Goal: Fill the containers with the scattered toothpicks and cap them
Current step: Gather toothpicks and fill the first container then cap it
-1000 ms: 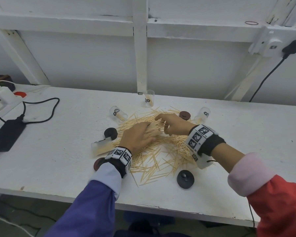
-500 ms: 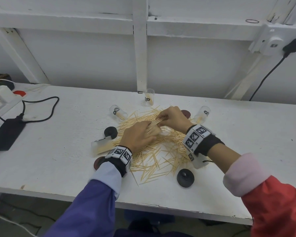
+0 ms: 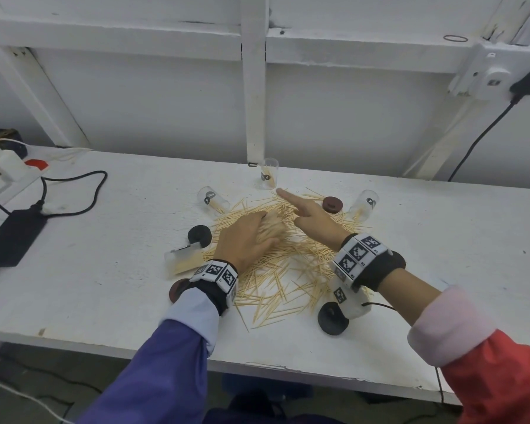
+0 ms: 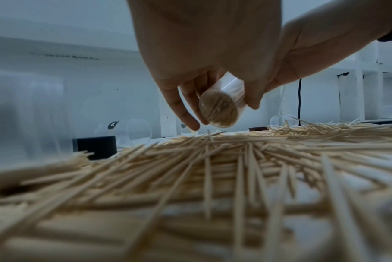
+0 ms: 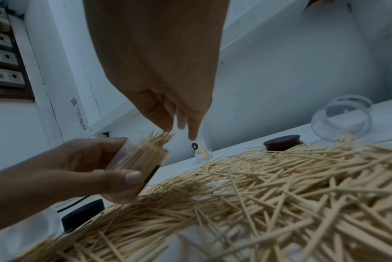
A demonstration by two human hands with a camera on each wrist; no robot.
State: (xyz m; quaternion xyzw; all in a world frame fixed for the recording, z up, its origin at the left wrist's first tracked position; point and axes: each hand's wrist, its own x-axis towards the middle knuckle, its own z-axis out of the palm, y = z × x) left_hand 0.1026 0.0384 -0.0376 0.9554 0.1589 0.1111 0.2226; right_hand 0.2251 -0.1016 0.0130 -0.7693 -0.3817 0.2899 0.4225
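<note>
While left hand (image 3: 245, 237) covers most of the packed container (image 4: 221, 106) it grips at pile (image 3: 288, 264) centre, mouth hidden in head view, right hand (image 3: 312, 218), earlier pinching there, now loose, forefinger extended toward 12 o'clock.

The toothpicks (image 3: 288, 264) are pale straw yellow, heaped on a white painted bench (image 3: 104, 289). The containers (image 3: 270, 174) are clear, each with a small black-and-white mark. The caps are black (image 3: 332, 319) and dark reddish brown (image 3: 333, 204). The container (image 4: 221, 106) held by the left hand (image 3: 245, 240) is clear and packed with tan toothpicks. The left sleeve (image 3: 153, 377) is blue-violet with a pale blue cuff; the right sleeve (image 3: 502, 387) is red with a pale pink cuff. Both wrist bands (image 3: 360, 255) are black, carrying white blocks printed with black square patterns. The wall (image 3: 166, 96) is white. The cable (image 3: 74, 191) and the power brick (image 3: 13, 237) are black.
</note>
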